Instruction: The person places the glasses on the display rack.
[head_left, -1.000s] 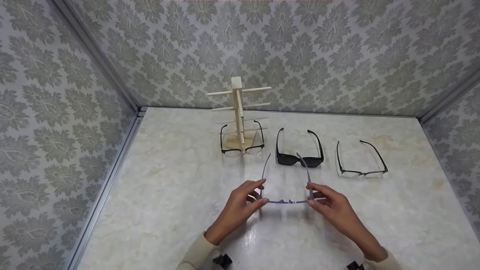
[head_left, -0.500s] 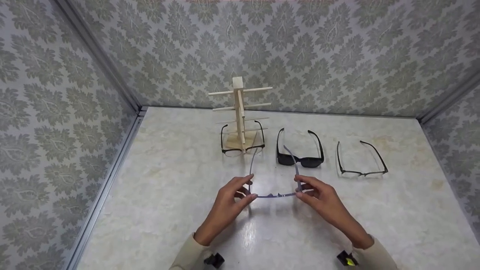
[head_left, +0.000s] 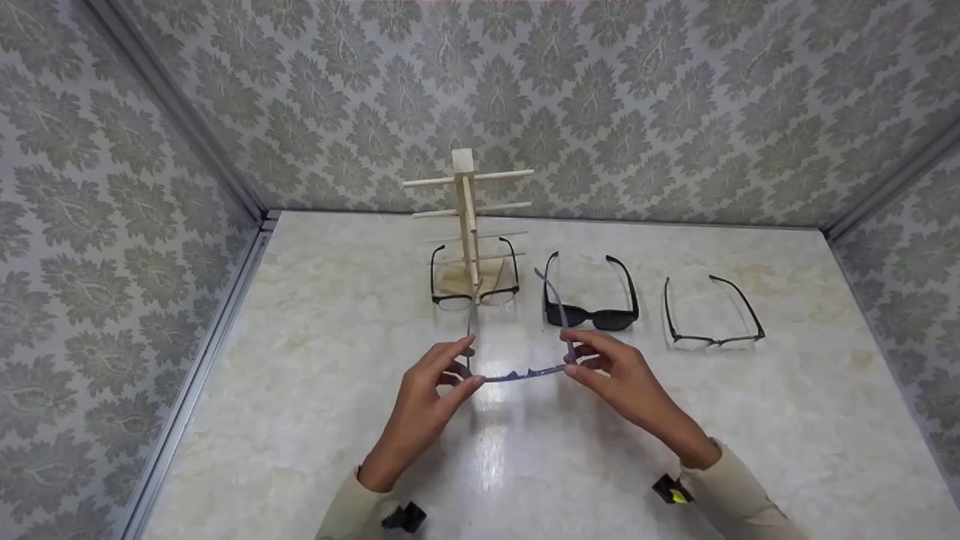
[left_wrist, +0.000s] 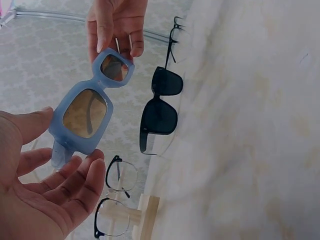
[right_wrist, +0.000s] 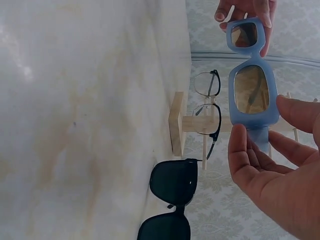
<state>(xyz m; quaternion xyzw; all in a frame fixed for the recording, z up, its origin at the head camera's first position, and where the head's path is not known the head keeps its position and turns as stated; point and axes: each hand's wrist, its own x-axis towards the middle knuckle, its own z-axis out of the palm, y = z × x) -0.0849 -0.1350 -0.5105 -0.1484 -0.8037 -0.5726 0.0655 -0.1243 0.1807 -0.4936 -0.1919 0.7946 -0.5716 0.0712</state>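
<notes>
Presumably to spare the lenses (left_wrist: 85, 113) smudges, the left hand (head_left: 422, 394) and right hand (head_left: 619, 377) pinch the blue glasses (left_wrist: 99, 84) by opposite corners, above the surface (head_left: 495, 472), temples (head_left: 562, 309) pointing ahead, the stand (head_left: 462, 202) beyond the left hand and the sunglasses (head_left: 611, 320) beyond the right.

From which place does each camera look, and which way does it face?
Head: worn on the head, facing forward and down over the table; left hand, right hand and sleeves show.
Left wrist: worn there, facing along the left hand to the blue glasses, picture turned sideways; the right hand shows beyond.
Right wrist: worn there, also sideways, facing the blue glasses; the right hand is near, the left hand beyond.
Shared: both wrist views show the blue glasses, black sunglasses and wooden stand.
</notes>
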